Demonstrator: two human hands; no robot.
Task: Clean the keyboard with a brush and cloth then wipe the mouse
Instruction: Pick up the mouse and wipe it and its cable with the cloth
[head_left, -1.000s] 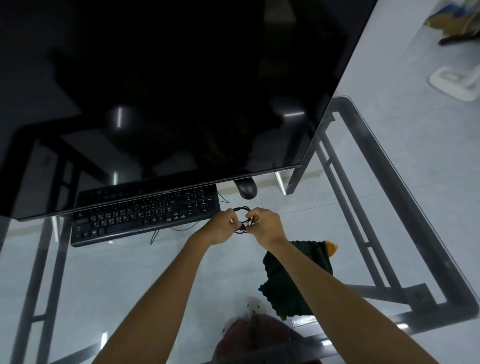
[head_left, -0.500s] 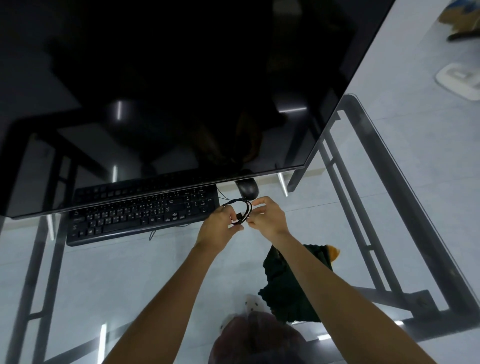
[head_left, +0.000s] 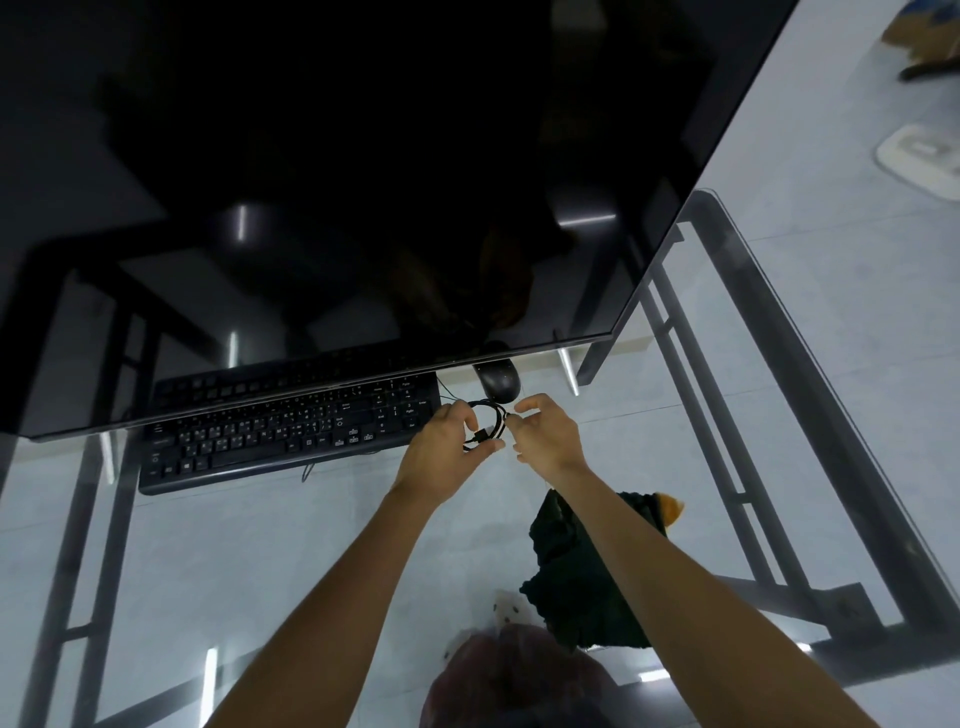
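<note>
Near the middle of the frame both hands meet over a small coil of black cable (head_left: 485, 423). The left hand (head_left: 441, 447) has its grip closed around the coil's left side, thumb and fingers curled about the loops, with what looks like a plug end showing beside the thumb. The right hand (head_left: 545, 434) pinches the coil's right edge between thumb and forefinger, its grip narrow, the other fingers loosely bent above.

Just above the hands, the black mouse (head_left: 498, 382) lies on the glass bench (head_left: 779, 322), partly tucked under the lower edge of a large dark monitor (head_left: 363, 182) that fills the upper left and centre of the frame. Left of the hands, the black keyboard (head_left: 280, 441) lies lengthwise on the bench, its far rows hidden beneath the monitor's edge and its near right corner close to the left hand.

Lower in the frame, right of centre, a dark green cloth (head_left: 582, 582) lies crumpled under the right forearm, an orange patch (head_left: 670, 506) showing at its upper right corner. Whether the cloth rests on the glass or below it cannot be told. Through the glass the grey metal frame of the bench and a pale tiled floor (head_left: 831, 260) are visible.
</note>
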